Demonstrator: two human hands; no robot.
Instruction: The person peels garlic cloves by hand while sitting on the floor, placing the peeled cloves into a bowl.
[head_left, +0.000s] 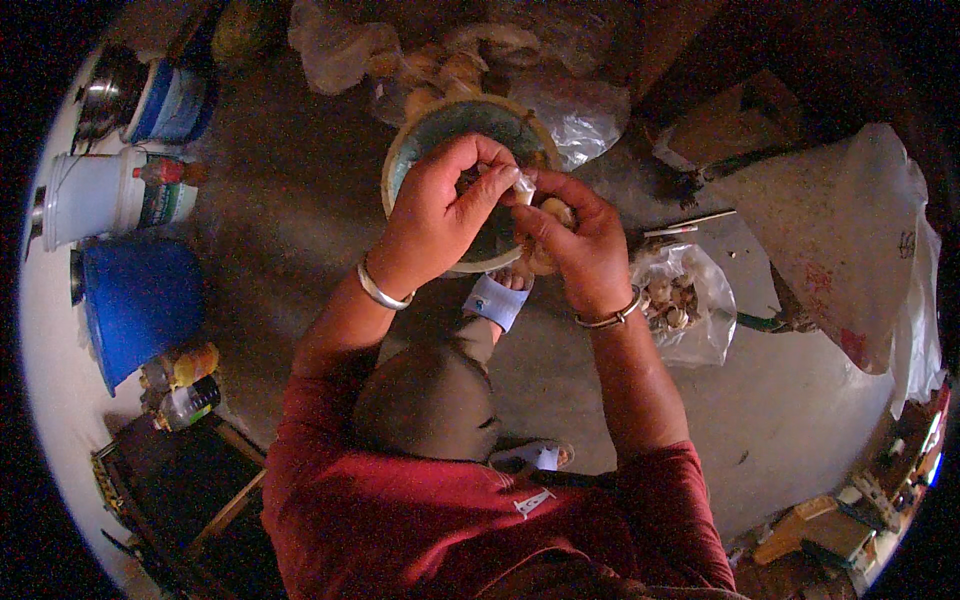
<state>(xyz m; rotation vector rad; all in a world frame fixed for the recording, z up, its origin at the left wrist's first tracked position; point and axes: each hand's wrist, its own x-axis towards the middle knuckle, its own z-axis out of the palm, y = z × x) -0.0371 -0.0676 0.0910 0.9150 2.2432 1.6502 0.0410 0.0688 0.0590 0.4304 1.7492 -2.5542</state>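
Over a round bucket (397, 161) with a pale rim, my two hands meet at the fingertips. They pinch a small pale piece (525, 195), which looks like a garlic clove. My left hand (450, 202) grips its upper end between thumb and forefinger. At the lower end are the thumb and forefinger of my right hand (592, 240), and a rounder pale piece (559, 211), perhaps garlic, rests against its curled fingers. Shadow and my hands hide much of the bucket's inside. To the right, a clear plastic bag (709, 330) holds what look like garlic bulbs (675, 304).
Behind the bucket lie plastic bags with round brownish produce (427, 67). A blue tub (142, 300), white pail (90, 195) and bottles (187, 401) line the left wall. A large pale sack (840, 247) stands right, near a cardboard box (727, 127). My slippered foot (496, 300) is beside the bucket.
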